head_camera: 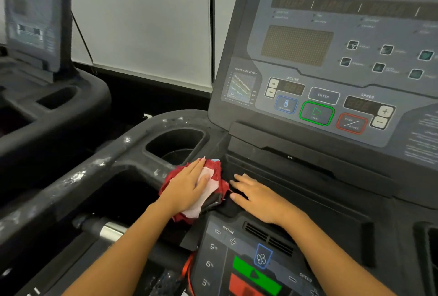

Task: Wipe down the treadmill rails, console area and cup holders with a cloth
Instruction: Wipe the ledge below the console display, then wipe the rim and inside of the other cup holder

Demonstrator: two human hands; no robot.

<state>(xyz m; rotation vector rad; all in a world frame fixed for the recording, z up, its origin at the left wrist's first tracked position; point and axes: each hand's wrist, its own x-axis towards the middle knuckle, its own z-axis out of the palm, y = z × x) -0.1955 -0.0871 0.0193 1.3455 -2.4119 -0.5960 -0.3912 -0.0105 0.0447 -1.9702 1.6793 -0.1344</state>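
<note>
Pressing cloth (208, 186) beside empty cup holder (176, 144)

A cloth (211, 186) is pressed under the left hand (187, 186) just before the cup holder (175, 144). The right hand (258, 197) is laid beside it, right, below the console (331, 63). A second treadmill (35, 58) is seen far left.

Left hand (187, 186) flat on red cloth (214, 172) beside cup holder (175, 146); right hand (258, 197) flat nearby.
</note>
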